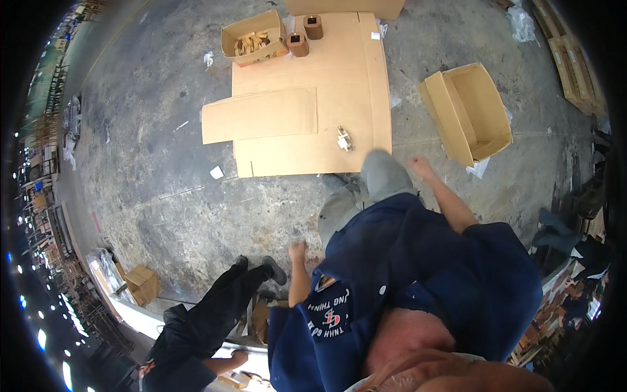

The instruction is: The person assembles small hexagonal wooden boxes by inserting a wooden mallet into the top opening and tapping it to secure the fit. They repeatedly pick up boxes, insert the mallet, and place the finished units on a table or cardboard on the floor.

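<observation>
My left hand [298,250] hangs low at my left side, above the concrete floor, its fingers curled in with nothing showing in them. My right hand [421,168] is held out past my right knee, also curled like a fist, slightly blurred. It is nearest to the right edge of a large flat cardboard sheet [349,72] on the floor, without touching it. On that sheet, close to my knee, sits a small whitish, metallic-looking piece [344,138] whose kind I cannot make out. A narrower cardboard piece [261,114] lies across the sheet's left part.
Two brown blocks with dark openings [297,44] stand at the sheet's far end, beside a carton of wood pieces [253,38]. An open cardboard box [473,114] sits to the right, with pallets [575,72] beyond. A co-worker in dark clothes [215,307] is at lower left.
</observation>
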Available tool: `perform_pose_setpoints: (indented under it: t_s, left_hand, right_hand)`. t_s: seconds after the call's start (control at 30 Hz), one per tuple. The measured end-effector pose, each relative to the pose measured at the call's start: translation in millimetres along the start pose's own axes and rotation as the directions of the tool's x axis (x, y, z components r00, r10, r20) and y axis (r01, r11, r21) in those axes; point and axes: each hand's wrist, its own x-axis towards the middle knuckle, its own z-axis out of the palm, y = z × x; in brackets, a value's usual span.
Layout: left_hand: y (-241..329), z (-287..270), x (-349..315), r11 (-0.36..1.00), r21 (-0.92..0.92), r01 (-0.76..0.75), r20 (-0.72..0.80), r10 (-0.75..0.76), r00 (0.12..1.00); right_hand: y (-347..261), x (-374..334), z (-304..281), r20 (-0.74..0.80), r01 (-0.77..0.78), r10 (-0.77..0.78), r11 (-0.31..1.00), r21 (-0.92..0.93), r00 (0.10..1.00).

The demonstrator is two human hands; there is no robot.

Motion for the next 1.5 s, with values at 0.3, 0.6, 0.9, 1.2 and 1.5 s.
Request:
perform_pose_setpoints:
  t_s: [0.3, 0.6, 0.9, 1.2, 1.5]
  left_hand:
    - [556, -103, 148, 0.888, 0.361, -0.284, -0.182, 0.366, 0.913]
    - [832, 21, 447, 0.903, -0.404, 0.143, 0.125, -0.101, 0.987]
    - [918, 44, 588, 0.644, -0.737, 0.204, 0.039, -0.260, 0.965]
    - [723, 81, 433, 0.712, -0.702, -0.014, -0.235, -0.214, 0.948]
    - [396, 210, -35, 0.177, -0.829, 0.530, 0.190, -0.803, 0.565]
  right_hand:
    - [-168, 201, -87, 0.006, -0.027, 0.028, 0.989, -0.148, 1.000]
    - [-398, 703, -60, 0.017, 0.124, -0.126, 0.926, -0.356, 0.992]
    - [-548, 837, 24, 0.363, -0.299, 0.206, 0.928, 0.222, 0.909]
    - [-462, 779, -21, 0.362, -0.172, -0.003, 0.876, 0.451, 0.932]
    - [-321, 553, -203, 0.506, 0.176, -0.135, 0.984, -0.033, 0.852]
